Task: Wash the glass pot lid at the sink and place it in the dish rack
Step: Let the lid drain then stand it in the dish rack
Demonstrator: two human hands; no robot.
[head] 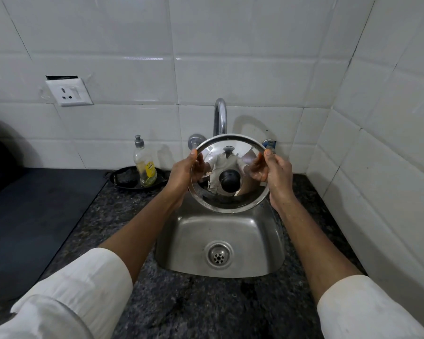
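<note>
The lid (229, 174) is held upright over the back of the sink (220, 243), just in front of the tap (220, 116), its underside turned toward the person so the black knob (228, 183) shows through the glass. The left hand (181, 177) grips the lid's left rim and the right hand (278, 174) grips the right rim, thumbs on the near face, fingers seen through the glass behind. The lid sits between the two hands, touching both. It looks stiff and fairly light, but the glass is breakable and, once wet or soapy, probably slick, so the steel rim or the knob is the safer hold. No water runs from the tap. A soap bottle (145, 162) stands near the table's back edge, left of the sink. No dish rack is in view.
</note>
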